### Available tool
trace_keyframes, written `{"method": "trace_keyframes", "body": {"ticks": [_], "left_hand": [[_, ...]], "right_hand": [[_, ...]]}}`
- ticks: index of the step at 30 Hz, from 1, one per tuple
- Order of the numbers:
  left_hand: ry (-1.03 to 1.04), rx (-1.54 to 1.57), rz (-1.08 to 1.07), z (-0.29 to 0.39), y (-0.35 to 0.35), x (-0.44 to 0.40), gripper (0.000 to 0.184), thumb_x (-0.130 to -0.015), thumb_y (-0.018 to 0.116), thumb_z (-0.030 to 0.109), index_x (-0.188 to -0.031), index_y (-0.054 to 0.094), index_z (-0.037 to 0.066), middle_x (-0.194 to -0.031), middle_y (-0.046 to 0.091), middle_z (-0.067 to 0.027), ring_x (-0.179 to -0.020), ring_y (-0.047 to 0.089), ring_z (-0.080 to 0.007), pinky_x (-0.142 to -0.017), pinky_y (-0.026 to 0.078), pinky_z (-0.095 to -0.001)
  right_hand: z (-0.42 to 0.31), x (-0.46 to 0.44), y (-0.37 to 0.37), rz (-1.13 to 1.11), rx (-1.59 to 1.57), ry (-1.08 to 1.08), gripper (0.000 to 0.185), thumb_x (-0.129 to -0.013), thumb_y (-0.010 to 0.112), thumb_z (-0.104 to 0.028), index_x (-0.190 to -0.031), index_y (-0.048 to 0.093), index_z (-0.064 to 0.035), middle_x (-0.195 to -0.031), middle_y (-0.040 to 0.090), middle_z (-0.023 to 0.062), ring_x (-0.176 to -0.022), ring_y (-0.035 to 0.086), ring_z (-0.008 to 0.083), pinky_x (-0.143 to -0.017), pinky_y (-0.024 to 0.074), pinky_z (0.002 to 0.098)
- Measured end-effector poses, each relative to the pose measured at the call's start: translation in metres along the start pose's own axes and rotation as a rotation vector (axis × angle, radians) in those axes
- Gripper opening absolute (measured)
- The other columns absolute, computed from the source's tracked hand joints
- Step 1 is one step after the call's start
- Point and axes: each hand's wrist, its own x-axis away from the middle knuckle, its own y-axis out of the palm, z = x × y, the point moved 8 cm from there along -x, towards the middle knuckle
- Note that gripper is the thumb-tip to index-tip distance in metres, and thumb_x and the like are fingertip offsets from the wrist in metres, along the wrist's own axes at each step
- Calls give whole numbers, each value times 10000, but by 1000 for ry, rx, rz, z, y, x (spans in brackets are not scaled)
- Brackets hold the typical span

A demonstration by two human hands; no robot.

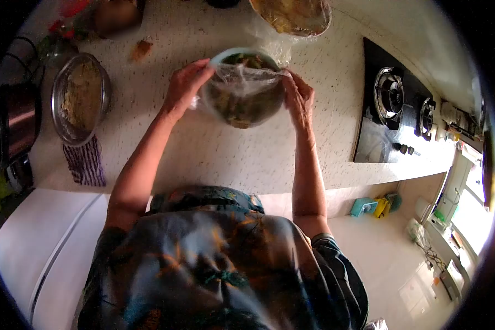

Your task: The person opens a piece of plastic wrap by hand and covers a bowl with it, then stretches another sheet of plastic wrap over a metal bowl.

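Holding the clear plastic film (246, 80) level should work best: your left hand (188, 88) and right hand (300, 98) pinch it at opposite sides of the bowl (222, 54), which stands on the counter (220, 159) before you. Tension both sides evenly, lest it sag onto the food (248, 58).

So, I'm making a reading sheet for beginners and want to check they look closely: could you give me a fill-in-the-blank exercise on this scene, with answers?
1. The left hand holds one edge of the film over the bowl, and the ____ holds the other.
2. The stove shows ____ burners.
3. The metal bowl lies nearer the ____ hand.
4. The darker colour on the striped cloth is ____.

Missing words: right hand; two; left; purple.
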Motion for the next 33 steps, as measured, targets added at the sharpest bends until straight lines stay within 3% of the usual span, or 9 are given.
{"method": "trace_keyframes", "body": {"ticks": [5,6,15,18,20,28,30,31,33], "left_hand": [[-20,-222,56,-3,-5,-18,439,-848,534,420,-1043,612,35,-960,626,-54,-875,562,-122,-751,443,-281],[-13,-220,59,-3,-4,-20,439,-848,534,420,-1043,612,35,-960,626,-54,-875,562,-122,-751,443,-281],[-132,-499,-22,3,3,-32,397,-790,536,361,-598,406,38,-537,374,10,-534,360,-105,-500,339,-324],[-143,-625,-36,-1,3,-40,405,-783,528,368,-560,408,53,-506,386,7,-504,380,-103,-473,333,-324],[-187,-567,-92,-5,5,-43,444,-788,539,408,-558,431,45,-503,402,-9,-503,407,-120,-483,345,-327],[-256,-504,-218,-11,9,-46,507,-817,498,447,-608,482,-14,-518,444,-38,-530,464,-168,-542,381,-352],[-141,-570,-214,-12,9,-52,382,-817,448,367,-592,430,58,-524,427,-9,-471,440,-116,-355,367,-348],[-140,-572,-215,-16,8,-53,382,-817,448,367,-592,430,58,-524,427,-9,-471,440,-116,-355,367,-348],[-329,-500,-246,-24,8,-47,464,-844,448,425,-845,562,-24,-870,576,-140,-833,516,-220,-735,397,-367]], "right_hand": [[8,-1,1,-39,33,156,421,-874,548,-371,-946,638,33,-725,604,59,-663,520,130,-577,426,278],[3,-1,1,54,-2,50,429,-872,547,-384,-892,644,33,-661,553,19,-609,463,101,-520,381,271],[18,-12,-4,66,131,127,511,-872,487,-448,-748,606,33,-583,519,33,-543,439,122,-481,357,298],[22,-14,2,-7,136,132,481,-870,481,-419,-717,563,29,-564,515,55,-536,440,125,-482,361,312],[14,-14,4,11,54,79,382,-825,540,-314,-591,493,-16,-525,421,-28,-499,383,79,-449,324,279],[15,-17,2,36,91,57,404,-804,503,-326,-581,484,10,-511,428,7,-483,391,101,-455,340,294],[19,-17,1,31,63,86,409,-805,498,-332,-584,482,12,-509,427,11,-482,390,101,-455,339,298],[19,-17,2,-1,119,87,442,-837,460,-377,-648,521,18,-528,456,47,-505,405,127,-473,343,323],[15,-16,5,-32,173,88,493,-869,422,-422,-712,559,25,-546,485,83,-528,421,154,-492,348,347]]}}
